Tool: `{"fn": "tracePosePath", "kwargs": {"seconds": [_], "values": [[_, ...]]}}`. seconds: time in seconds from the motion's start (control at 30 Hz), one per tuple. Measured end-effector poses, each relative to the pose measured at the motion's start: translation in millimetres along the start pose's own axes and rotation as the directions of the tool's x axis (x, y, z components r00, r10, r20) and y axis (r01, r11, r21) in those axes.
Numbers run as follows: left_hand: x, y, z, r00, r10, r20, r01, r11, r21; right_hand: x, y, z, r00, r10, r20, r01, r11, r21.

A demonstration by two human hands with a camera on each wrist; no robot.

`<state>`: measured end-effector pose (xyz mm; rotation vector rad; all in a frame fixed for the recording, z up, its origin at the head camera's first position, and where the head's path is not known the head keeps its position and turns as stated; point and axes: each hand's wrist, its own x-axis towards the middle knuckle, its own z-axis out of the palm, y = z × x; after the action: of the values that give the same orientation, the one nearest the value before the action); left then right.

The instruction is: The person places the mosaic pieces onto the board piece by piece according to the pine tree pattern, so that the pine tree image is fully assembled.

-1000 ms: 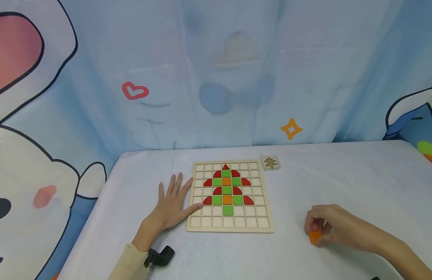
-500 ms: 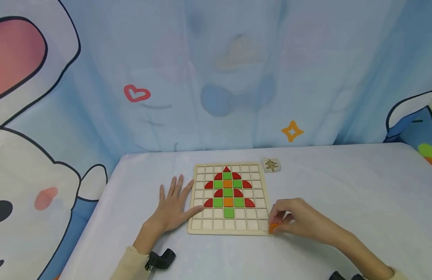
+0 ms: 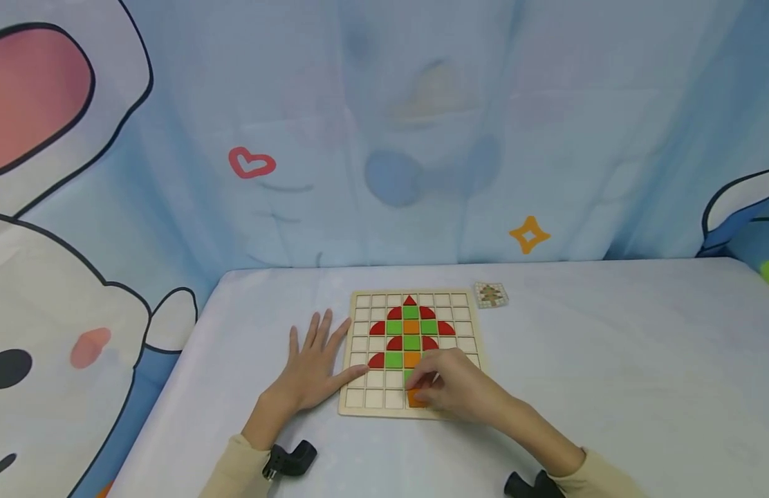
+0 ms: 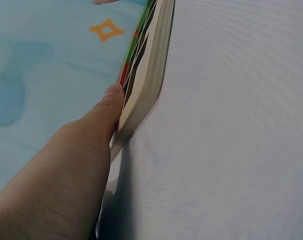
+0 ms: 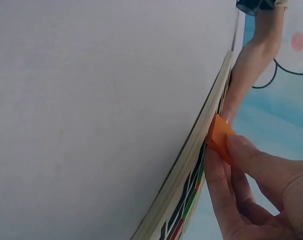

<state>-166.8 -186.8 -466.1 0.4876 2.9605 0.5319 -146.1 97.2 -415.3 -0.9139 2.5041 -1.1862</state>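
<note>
A wooden grid board (image 3: 366, 398) lies on the table, its cells partly filled with red, green and orange pieces in a tree shape. My right hand (image 3: 462, 387) pinches an orange square tile (image 3: 415, 399) between thumb and fingers, over the bottom row's middle cell, just below a green square. In the right wrist view the orange tile (image 5: 220, 136) stands tilted at the board's near edge. My left hand (image 3: 312, 373) lies flat with spread fingers at the board's left side. Its thumb touches the board's edge, as the left wrist view also shows.
A small card (image 3: 491, 295) with a tree pattern lies beyond the board's upper right corner. The white-covered table (image 3: 608, 346) stretches out to the right. A printed blue curtain (image 3: 335, 207) hangs behind the table.
My right hand has carried the orange tile leftward from the table on the right, past the board's right edge, to the bottom row. The left hand has stayed at the board.
</note>
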Motion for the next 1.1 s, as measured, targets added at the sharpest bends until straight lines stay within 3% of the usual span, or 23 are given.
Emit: {"fn": "tracePosePath", "kwargs": {"seconds": [0.4, 0.8, 1.1], "values": [[0.7, 0.6, -1.7, 1.000, -0.006, -0.001, 0.006, 1.000, 0.007, 3, -6, 8, 0.999, 0.029, -0.036, -0.031, 0.998, -0.056], [-0.5, 1.2, -1.9, 1.000, -0.011, 0.002, 0.011, 1.000, 0.004, 3, -20, 19, 0.995, 0.084, -0.044, -0.092, 0.969, -0.227], [1.4, 1.6, 1.0, 1.000, -0.011, -0.002, 0.011, 1.000, 0.018, -6, -25, 29, 0.994, -0.047, -0.094, 0.002, 0.903, -0.430]]}}
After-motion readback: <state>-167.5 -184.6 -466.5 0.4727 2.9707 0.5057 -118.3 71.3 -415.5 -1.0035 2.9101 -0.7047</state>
